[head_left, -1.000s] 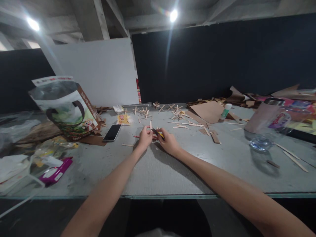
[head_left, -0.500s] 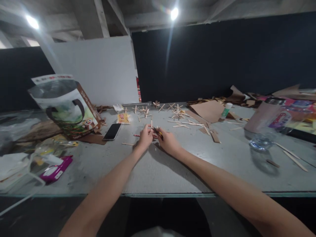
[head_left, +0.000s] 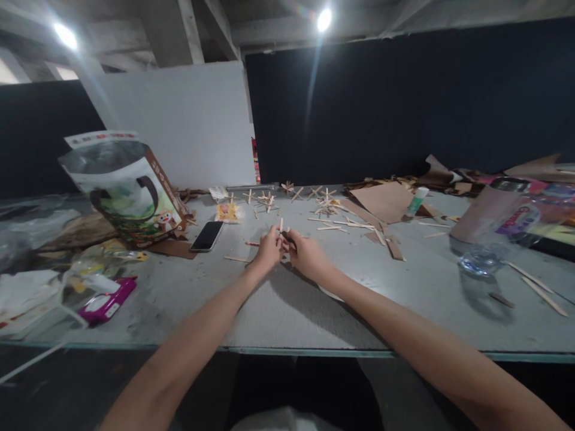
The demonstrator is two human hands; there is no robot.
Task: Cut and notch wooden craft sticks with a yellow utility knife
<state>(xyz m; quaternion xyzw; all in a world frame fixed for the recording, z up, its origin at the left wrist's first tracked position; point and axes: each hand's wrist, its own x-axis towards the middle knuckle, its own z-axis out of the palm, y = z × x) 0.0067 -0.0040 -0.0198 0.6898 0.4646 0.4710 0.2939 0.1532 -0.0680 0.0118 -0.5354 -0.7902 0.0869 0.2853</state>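
Note:
Above the grey table, my left hand (head_left: 270, 248) is closed with its fingers pinched round a pale wooden stick (head_left: 281, 225), whose end points up. My right hand (head_left: 306, 256) meets it fingertip to fingertip and is closed too. Something small and dark shows at its fingers, too small to name. A thin red stick (head_left: 252, 243) lies just left of my left hand, and a bare wooden stick (head_left: 237, 259) rests nearer to me. Part of a pale flat thing (head_left: 331, 294) peeks out under my right forearm. Beyond my hands lie several crossed stick pieces (head_left: 327, 207).
To the left stand a large open bag (head_left: 130, 191), a phone (head_left: 207, 236) and a purple packet (head_left: 108, 302). On the right are brown cardboard (head_left: 381, 202), a glue tube (head_left: 417, 202), a pink tumbler (head_left: 487, 206) and a tilted clear bottle (head_left: 483, 260).
The view has shifted slightly. The yellow-and-black piece that showed at my right hand is no longer visible there. A pale flat thing now shows beneath my right forearm.

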